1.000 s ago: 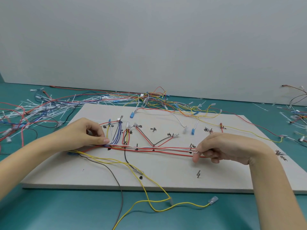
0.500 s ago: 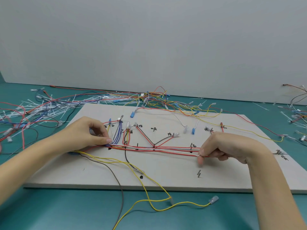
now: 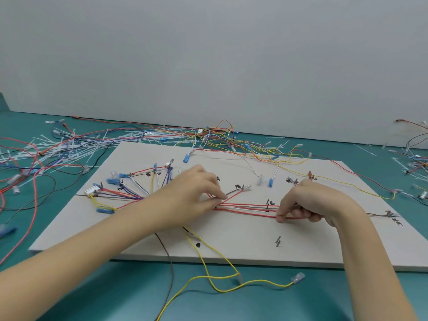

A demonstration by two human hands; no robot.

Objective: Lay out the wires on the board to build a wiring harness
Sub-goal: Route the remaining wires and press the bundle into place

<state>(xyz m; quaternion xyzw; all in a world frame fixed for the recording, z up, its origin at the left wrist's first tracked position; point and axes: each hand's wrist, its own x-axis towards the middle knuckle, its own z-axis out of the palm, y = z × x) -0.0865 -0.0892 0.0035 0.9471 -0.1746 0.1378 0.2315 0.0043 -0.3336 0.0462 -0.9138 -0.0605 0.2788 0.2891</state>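
Since the earlier frames the left hand (image 3: pixel 192 198) has slid rightward along the wire bundle (image 3: pixel 245 208), from the board's left part to near its middle, uncovering a fan of red, blue, white and yellow wires (image 3: pixel 129 193) with blue terminals and a white connector (image 3: pixel 91 191) at their left ends. The right hand (image 3: pixel 308 202) has stayed at much the same spot.

The pale board (image 3: pixel 231 249) lies flat on a teal table (image 3: pixel 69 297). Across its middle runs the bundle of red, white and dark wires, stretched between the two hands. The left hand's thumb and forefinger pinch the bundle at its left end. The right hand's fingers are curled, pinching the bundle at its right end.

A yellow wire (image 3: pixel 217 283) trails off the board's near edge onto the table and ends in a clear terminal (image 3: pixel 298 278). Loose wires and white cable ties (image 3: pixel 69 147) lie heaped on the table beyond the board's far left corner.
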